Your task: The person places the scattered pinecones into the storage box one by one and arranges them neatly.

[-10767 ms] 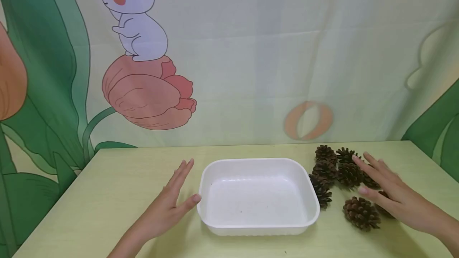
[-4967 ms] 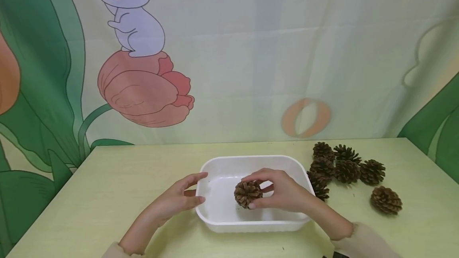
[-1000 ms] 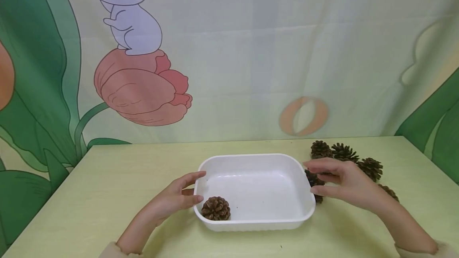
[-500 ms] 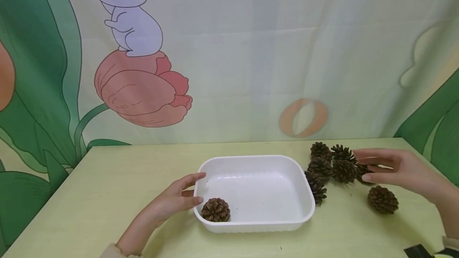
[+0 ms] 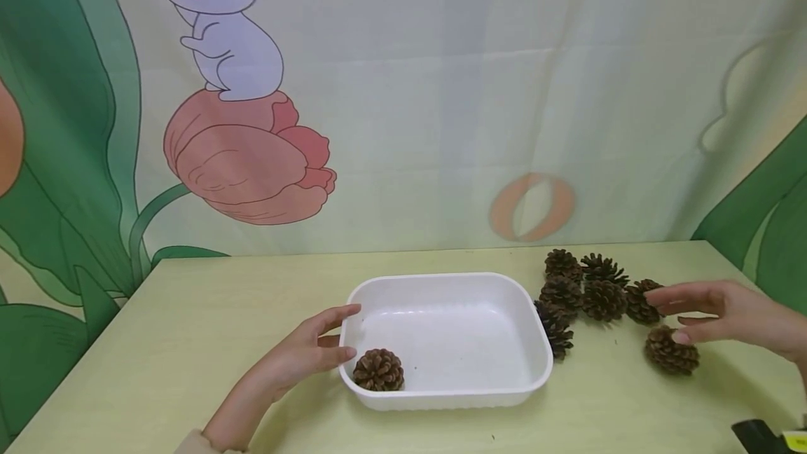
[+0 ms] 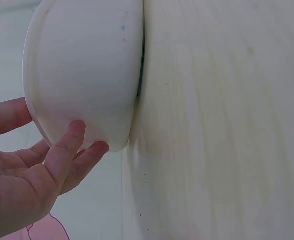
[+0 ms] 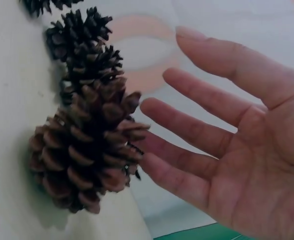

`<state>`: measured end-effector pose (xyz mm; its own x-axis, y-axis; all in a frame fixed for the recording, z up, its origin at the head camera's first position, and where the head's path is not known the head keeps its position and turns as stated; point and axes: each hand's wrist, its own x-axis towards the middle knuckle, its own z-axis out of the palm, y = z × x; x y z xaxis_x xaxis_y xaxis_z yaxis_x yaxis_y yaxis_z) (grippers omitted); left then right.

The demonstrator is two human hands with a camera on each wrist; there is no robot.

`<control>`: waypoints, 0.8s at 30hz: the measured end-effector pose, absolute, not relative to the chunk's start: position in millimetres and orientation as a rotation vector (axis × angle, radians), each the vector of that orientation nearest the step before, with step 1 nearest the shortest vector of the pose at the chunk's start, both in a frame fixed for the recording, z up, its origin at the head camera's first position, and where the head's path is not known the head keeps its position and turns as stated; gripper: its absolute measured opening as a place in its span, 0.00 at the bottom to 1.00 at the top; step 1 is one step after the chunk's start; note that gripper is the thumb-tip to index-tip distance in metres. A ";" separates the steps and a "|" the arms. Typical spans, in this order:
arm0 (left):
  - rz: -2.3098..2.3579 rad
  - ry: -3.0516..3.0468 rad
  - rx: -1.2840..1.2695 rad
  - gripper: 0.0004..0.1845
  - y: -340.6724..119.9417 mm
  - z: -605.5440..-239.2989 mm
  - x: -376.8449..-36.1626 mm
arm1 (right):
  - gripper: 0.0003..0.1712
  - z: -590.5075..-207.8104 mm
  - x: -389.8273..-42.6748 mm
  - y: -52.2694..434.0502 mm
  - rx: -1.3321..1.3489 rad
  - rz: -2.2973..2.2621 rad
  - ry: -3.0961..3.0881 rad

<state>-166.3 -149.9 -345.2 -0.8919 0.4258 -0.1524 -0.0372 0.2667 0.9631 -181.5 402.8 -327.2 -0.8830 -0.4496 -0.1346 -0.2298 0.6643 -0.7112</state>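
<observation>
A white plastic tray (image 5: 446, 398) stands on the table, with one brown pine cone (image 5: 378, 370) in its near left corner. My left hand (image 5: 305, 349) holds the tray's left end, thumb and a fingertip over the rim. In the left wrist view, other fingers of the left hand (image 6: 42, 172) press the tray's outer wall (image 6: 87, 65). At the right, my right hand (image 5: 734, 317) hovers over a single pine cone (image 5: 670, 354), fingers spread and holding nothing. From the right wrist view, the right hand (image 7: 236, 135) is beside that pine cone (image 7: 82, 150); contact is unclear.
Several dark pine cones (image 5: 602, 300) cluster right of the tray, one close against its right side. A black object with a yellow label (image 5: 759, 436) shows at the lower right. Behind the pale yellow table (image 5: 221, 328) hangs a printed curtain (image 5: 403, 125).
A pine cone was carried into the tray and let go at its near left corner. My right hand has since moved right, then down to the lone pine cone. My left hand stays at the tray.
</observation>
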 end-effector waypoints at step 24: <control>1.658 2.170 0.324 0.33 -149.2 -343.8 -165.7 | 0.27 -348.8 -191.3 412.6 -0.579 -0.961 2.433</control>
